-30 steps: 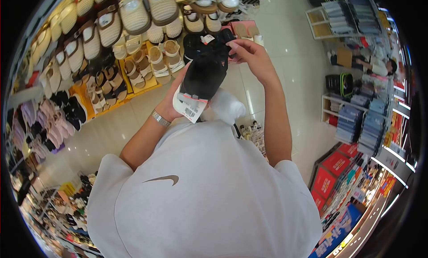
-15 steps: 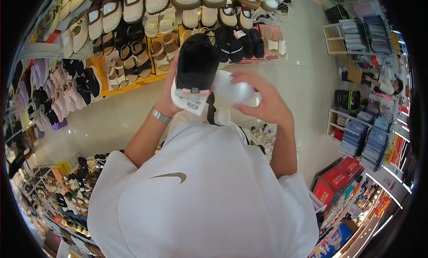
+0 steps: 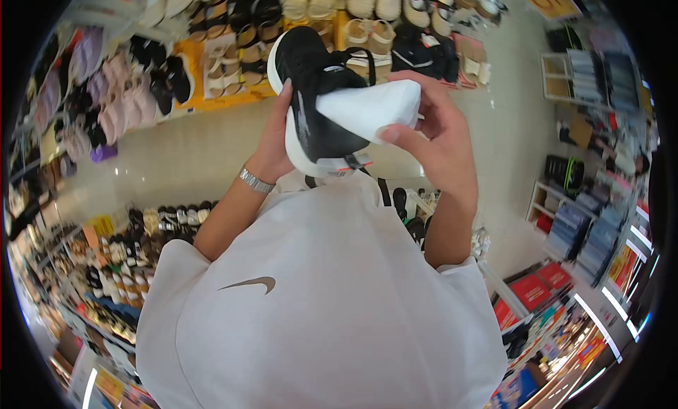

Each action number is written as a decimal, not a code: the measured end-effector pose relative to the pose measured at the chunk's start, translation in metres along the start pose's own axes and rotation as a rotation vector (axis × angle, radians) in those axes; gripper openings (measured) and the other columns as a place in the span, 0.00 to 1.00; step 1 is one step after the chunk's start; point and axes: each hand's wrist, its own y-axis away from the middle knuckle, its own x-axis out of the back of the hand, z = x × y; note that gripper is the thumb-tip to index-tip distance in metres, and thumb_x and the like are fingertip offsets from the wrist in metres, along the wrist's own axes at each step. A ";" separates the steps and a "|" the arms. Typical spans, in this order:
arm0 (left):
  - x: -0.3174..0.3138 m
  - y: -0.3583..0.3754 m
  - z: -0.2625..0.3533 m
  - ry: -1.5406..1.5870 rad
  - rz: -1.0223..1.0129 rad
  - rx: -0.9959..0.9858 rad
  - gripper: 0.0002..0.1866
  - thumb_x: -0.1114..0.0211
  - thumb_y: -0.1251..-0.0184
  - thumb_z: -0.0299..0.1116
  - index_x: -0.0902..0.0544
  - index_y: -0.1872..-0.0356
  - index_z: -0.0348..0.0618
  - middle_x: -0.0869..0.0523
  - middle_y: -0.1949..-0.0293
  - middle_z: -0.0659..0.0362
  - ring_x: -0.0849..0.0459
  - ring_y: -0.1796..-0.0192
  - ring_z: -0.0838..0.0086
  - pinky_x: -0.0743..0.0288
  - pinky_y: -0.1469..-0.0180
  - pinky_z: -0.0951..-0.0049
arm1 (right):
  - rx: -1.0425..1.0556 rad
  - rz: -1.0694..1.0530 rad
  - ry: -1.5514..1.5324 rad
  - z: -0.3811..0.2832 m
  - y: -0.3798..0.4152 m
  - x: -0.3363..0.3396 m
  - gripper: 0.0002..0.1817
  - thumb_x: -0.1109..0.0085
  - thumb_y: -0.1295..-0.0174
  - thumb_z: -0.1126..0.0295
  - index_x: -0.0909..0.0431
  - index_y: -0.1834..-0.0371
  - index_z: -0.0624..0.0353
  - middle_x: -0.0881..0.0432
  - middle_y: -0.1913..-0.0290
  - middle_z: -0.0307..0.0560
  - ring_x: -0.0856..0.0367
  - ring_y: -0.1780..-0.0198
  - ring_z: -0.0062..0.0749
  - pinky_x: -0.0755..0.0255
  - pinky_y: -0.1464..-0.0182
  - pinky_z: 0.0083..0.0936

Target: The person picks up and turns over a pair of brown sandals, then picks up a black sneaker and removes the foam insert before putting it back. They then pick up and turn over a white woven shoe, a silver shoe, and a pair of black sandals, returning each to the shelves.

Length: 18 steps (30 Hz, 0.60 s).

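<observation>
A black sneaker [image 3: 316,119] with a thick white sole is held up in front of my chest, its toe toward the shelves. My left hand [image 3: 275,137] grips it by the sole along its left side, thumb on the upper. My right hand [image 3: 434,130] is closed round the wide end of a white shoe stuffing [image 3: 371,109]. The narrower end of that stuffing overlaps the shoe's opening. A small tag [image 3: 346,163] sits at the heel. Black straps or laces loop out beside the tongue.
Sandals [image 3: 222,73] and other shoes stand on a yellow-edged display ahead. Pink shoes [image 3: 123,102] hang on the left. Folded jeans [image 3: 565,218] fill racks at the right, where a person [image 3: 625,155] stands. Tiled floor [image 3: 212,137] lies between the displays.
The sneaker has turned from its heel-on view to show its side and opening. My right hand has brought the white stuffing over the shoe's opening. The view has shifted slightly.
</observation>
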 end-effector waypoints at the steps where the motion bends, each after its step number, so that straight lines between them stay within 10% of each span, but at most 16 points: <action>1: 0.003 0.010 0.004 -0.060 0.051 -0.040 0.40 0.56 0.23 0.65 0.39 0.24 0.42 0.29 0.28 0.48 0.27 0.29 0.59 0.33 0.26 0.55 | 0.039 -0.030 0.055 0.006 -0.009 -0.014 0.37 0.20 0.52 0.71 0.27 0.36 0.58 0.21 0.45 0.45 0.20 0.45 0.30 0.23 0.43 0.28; 6: 0.014 0.048 0.026 -0.225 0.219 -0.220 0.41 0.59 0.23 0.65 0.41 0.24 0.42 0.30 0.29 0.46 0.25 0.31 0.56 0.26 0.30 0.53 | 0.289 -0.034 0.319 0.027 -0.053 -0.081 0.33 0.16 0.57 0.65 0.22 0.46 0.53 0.25 0.48 0.41 0.22 0.52 0.29 0.26 0.58 0.24; 17: 0.079 0.158 0.132 -0.086 0.319 -0.395 0.34 0.45 0.23 0.54 0.33 0.28 0.39 0.19 0.37 0.50 0.15 0.42 0.63 0.20 0.37 0.62 | 0.307 -0.125 0.590 0.020 -0.129 -0.264 0.34 0.24 0.57 0.75 0.30 0.44 0.56 0.24 0.56 0.47 0.21 0.57 0.39 0.25 0.55 0.30; 18: 0.086 0.172 0.147 -0.102 0.328 -0.423 0.34 0.45 0.23 0.55 0.33 0.29 0.39 0.18 0.38 0.51 0.14 0.43 0.63 0.20 0.37 0.62 | 0.348 -0.141 0.552 0.026 -0.137 -0.287 0.35 0.27 0.57 0.79 0.31 0.42 0.58 0.25 0.55 0.40 0.26 0.60 0.26 0.27 0.57 0.24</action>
